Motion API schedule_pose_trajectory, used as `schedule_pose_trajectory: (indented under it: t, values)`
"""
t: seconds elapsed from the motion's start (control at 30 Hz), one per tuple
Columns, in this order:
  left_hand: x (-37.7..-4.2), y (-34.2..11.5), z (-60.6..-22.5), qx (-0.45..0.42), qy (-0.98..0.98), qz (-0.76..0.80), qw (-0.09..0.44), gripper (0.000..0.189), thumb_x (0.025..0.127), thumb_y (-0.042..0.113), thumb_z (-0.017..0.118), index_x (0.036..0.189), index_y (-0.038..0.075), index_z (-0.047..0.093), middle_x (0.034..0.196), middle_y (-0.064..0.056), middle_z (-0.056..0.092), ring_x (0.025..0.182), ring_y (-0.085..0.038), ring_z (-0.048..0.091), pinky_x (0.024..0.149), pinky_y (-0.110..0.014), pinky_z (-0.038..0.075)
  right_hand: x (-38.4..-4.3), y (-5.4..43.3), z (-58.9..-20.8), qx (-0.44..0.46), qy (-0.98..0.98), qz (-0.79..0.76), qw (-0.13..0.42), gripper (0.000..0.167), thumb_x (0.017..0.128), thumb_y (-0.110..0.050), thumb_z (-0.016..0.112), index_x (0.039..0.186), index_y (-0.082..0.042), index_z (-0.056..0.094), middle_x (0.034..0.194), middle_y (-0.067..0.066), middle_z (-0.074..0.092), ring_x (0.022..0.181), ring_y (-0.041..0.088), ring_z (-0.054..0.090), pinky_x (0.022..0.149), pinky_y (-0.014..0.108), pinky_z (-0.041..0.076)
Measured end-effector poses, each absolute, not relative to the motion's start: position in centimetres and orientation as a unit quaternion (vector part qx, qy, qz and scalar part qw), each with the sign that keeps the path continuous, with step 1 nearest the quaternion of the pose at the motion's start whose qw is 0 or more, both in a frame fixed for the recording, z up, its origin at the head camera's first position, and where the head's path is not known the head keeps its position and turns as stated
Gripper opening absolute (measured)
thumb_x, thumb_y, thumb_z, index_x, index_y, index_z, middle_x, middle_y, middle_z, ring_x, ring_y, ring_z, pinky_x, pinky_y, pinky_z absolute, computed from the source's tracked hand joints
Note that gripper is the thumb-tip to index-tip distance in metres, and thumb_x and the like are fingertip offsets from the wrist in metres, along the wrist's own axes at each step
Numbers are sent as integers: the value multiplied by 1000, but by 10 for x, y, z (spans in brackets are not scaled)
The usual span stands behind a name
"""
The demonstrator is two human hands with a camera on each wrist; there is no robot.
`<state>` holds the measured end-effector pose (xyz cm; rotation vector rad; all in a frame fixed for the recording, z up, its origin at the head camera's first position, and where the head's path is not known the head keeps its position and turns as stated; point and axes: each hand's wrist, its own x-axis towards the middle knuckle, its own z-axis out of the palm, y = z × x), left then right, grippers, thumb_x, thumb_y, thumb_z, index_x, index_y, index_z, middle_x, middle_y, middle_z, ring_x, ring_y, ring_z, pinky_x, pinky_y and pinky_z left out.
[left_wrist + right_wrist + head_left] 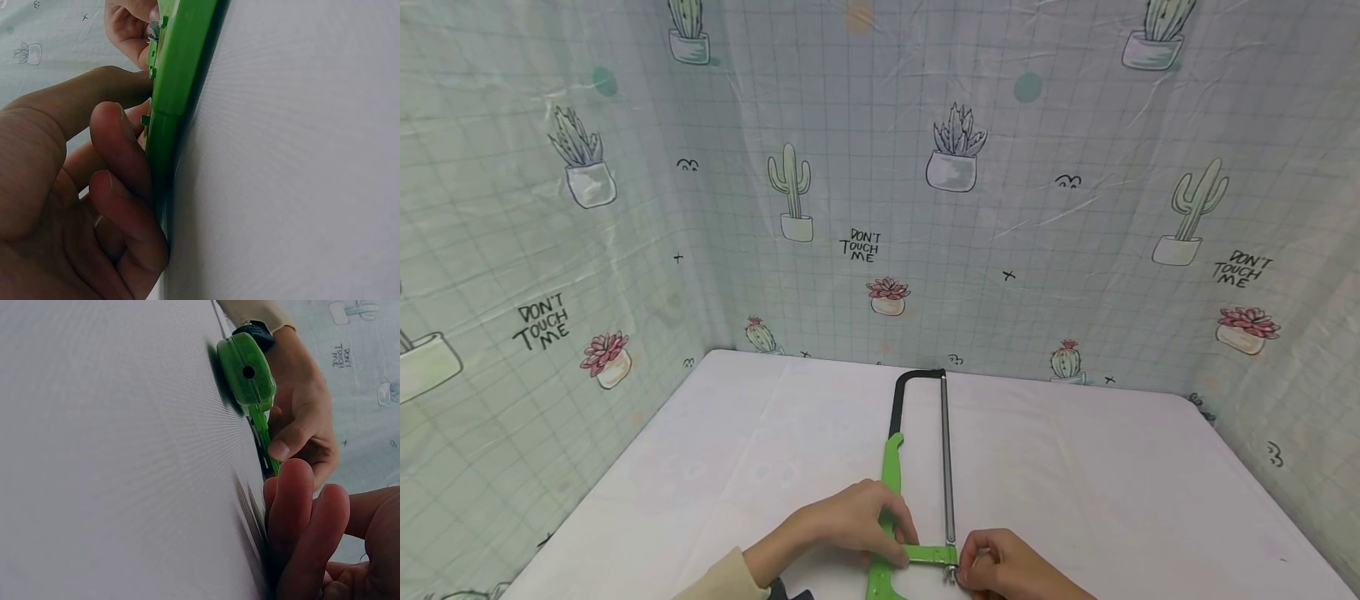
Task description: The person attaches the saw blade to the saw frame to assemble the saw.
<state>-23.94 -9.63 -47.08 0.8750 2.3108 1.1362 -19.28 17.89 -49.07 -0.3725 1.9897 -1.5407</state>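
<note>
A hacksaw (891, 467) with a green frame and a black front bow lies flat on the white table, its handle towards me. Its grey blade (947, 458) runs along the right side. My left hand (865, 518) grips the green frame just above the handle, thumb near the crosspiece; the left wrist view shows the curled fingers (128, 212) against the frame. At the blade's near end sits a small metal wing nut (950, 575), pinched by the thumb and forefinger of my right hand (1003, 565). Those fingertips partly hide it. In the right wrist view the handle's end (247, 372) faces the camera.
White cloth covers the table (1120, 483), which meets patterned curtains (880, 183) at the back and both sides. A dark band (256, 334) circles my left wrist beside a beige sleeve (726, 577).
</note>
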Motion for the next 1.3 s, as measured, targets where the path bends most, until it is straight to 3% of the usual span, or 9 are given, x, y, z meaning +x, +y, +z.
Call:
schedule_pose_trajectory:
  t: [0.47,0.77,1.3]
  values:
    - [-240,-97,-473,319,830,408,208,16,75,17,87,88,24,81,73,16,68,44,0,52,43,-21,49,-193,179,-491,-155,738,-586,296,3,91,-6,62,92,-3,64,61,-9,51,54,2,40,48,16,30]
    - [-242,-96,-475,319,832,405,207,17,74,19,87,88,24,81,73,16,68,45,0,52,44,-19,47,-196,184,-498,-198,720,-595,299,16,96,-6,64,98,11,63,61,-9,51,54,0,41,49,15,31]
    - [-243,-96,-474,315,829,410,213,15,74,18,87,87,23,81,73,15,68,44,0,52,43,-20,49,-196,184,-497,-202,721,-592,297,8,92,-4,63,95,3,64,62,-10,53,53,-2,41,48,13,32]
